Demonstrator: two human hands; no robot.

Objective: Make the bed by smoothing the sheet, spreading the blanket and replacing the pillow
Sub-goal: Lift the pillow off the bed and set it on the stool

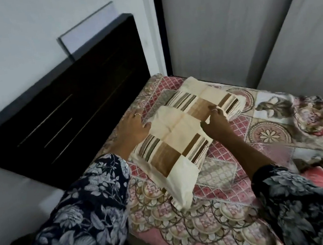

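Note:
A cream and brown striped patchwork pillow lies at the head of the bed on the pink patterned sheet. My left hand rests flat at the pillow's headboard-side edge, fingers spread on the sheet and pillow. Along the pillow's opposite long edge, my right hand has its fingers curled onto the cover. A floral blanket lies rumpled on the bed to the right.
A dark wooden headboard stands at the left against a white wall. Grey curtains hang behind the far side of the bed. The near mattress edge drops to the floor at the bottom.

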